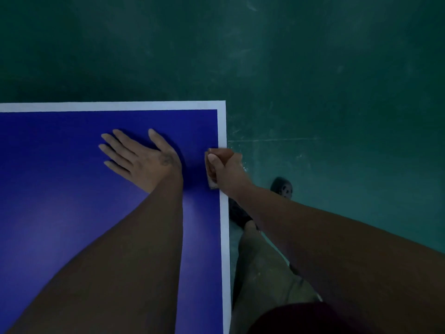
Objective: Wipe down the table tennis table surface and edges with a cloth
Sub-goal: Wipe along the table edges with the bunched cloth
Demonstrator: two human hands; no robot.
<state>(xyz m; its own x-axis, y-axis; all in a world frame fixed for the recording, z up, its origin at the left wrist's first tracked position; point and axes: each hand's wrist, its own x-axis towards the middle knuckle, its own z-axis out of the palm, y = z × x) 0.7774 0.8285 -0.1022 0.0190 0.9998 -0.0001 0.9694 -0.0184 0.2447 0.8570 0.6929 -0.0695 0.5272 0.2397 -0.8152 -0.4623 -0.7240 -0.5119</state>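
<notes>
The blue table tennis table (pixel 60 189) with its white border line fills the lower left; its far right corner lies at the upper middle. My left hand (pixel 142 157) lies flat on the blue surface with fingers spread. My right hand (pixel 226 169) grips a small folded brownish cloth (pixel 212 182) and holds it against the table's right white edge. Most of the cloth is hidden under my fingers.
Dark green floor (pixel 337 68) surrounds the table beyond its far and right edges. My leg (pixel 260 266) and a dark shoe (pixel 283 188) stand on the floor just right of the table edge.
</notes>
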